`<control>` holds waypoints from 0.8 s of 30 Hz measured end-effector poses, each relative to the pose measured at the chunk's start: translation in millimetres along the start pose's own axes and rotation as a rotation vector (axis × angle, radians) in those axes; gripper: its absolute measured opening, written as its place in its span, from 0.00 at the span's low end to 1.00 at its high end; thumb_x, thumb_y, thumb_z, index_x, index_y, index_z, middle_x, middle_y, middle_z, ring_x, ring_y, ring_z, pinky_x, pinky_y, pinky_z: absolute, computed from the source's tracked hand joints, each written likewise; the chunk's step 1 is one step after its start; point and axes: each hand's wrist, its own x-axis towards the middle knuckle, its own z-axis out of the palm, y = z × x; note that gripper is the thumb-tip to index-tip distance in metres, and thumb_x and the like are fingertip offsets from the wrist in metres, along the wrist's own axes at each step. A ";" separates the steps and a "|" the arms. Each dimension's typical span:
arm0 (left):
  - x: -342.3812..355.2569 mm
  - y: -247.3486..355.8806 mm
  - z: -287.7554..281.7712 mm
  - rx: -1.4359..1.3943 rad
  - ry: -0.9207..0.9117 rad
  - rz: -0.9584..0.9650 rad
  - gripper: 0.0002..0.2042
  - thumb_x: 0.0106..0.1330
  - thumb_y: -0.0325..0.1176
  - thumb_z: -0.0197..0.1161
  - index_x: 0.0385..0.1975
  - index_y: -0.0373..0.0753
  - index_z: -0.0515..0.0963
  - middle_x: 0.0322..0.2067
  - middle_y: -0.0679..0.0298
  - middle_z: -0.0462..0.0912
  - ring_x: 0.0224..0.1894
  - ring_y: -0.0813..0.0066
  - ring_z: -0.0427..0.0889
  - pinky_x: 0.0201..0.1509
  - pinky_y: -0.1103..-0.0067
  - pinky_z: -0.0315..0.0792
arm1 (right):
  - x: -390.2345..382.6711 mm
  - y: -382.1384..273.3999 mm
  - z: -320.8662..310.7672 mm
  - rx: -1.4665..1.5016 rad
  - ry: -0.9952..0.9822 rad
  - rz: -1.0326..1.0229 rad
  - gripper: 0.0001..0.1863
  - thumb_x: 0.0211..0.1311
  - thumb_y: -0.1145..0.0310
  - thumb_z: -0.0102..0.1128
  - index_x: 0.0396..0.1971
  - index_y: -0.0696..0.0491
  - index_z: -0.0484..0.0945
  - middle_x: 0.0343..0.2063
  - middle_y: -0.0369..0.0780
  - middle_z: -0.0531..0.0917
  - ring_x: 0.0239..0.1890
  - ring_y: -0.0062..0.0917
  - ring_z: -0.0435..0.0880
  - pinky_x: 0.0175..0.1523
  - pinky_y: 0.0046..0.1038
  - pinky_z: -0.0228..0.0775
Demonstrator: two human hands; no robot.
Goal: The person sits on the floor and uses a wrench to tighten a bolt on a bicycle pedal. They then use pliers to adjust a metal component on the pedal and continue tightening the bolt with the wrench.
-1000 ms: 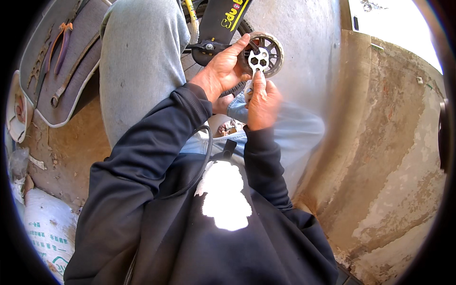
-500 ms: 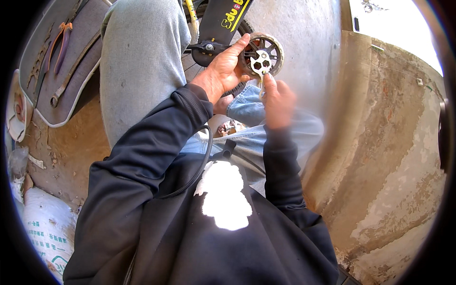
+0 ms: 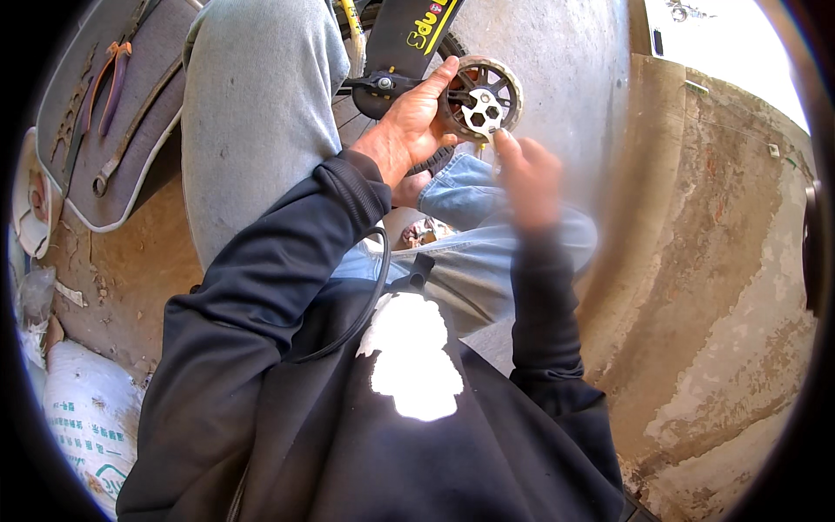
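Observation:
My left hand (image 3: 410, 129) is closed around the near-left edge of a small wheel (image 3: 513, 80) with a clear tyre and a black spoked hub. A flat silver multi-hole wrench (image 3: 479, 110) lies over the hub's middle, so the axle is hidden. My right hand (image 3: 530, 178), slightly blurred, pinches the wrench's near end between thumb and fingers. Just beyond my left hand is a black footboard (image 3: 402, 52) with yellow lettering, and a bolt (image 3: 384, 83) shows on the dark bracket at its near end.
On the left, a grey padded surface (image 3: 156, 143) bears pliers (image 3: 113, 87) with orange and purple handles and a long ring spanner (image 3: 130, 139). A white printed sack (image 3: 91, 404) stands at lower left. A stained wall (image 3: 722, 235) runs along the right, beside my bent knee.
My right hand has swung to the right, and the wrench's near end has turned with it. The wheel has shifted slightly; my left hand keeps its hold.

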 end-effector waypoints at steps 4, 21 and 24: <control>-1.3 0.3 1.3 0.029 0.033 0.005 0.20 0.65 0.54 0.52 0.49 0.48 0.74 0.46 0.67 0.79 0.50 0.70 0.77 0.52 0.60 0.73 | 4.2 -4.0 -7.9 -0.108 -0.041 -0.043 0.17 0.57 0.60 0.65 0.17 0.58 0.77 0.12 0.30 0.72 0.17 0.09 0.66 0.20 0.18 0.57; -1.7 0.6 2.5 0.061 0.023 0.023 0.21 0.65 0.55 0.51 0.50 0.48 0.73 0.48 0.66 0.77 0.52 0.70 0.75 0.55 0.58 0.71 | 30.9 -8.1 -31.1 -0.295 -0.175 -0.064 0.17 0.56 0.60 0.65 0.17 0.57 0.78 0.11 0.30 0.69 0.17 0.10 0.64 0.20 0.19 0.55; -3.1 0.7 5.2 0.054 0.031 0.016 0.21 0.66 0.55 0.51 0.50 0.48 0.73 0.48 0.66 0.77 0.52 0.70 0.75 0.55 0.58 0.71 | 39.8 -7.4 -36.7 -0.279 -0.196 -0.065 0.16 0.54 0.60 0.67 0.19 0.58 0.80 0.11 0.30 0.71 0.16 0.10 0.65 0.20 0.19 0.57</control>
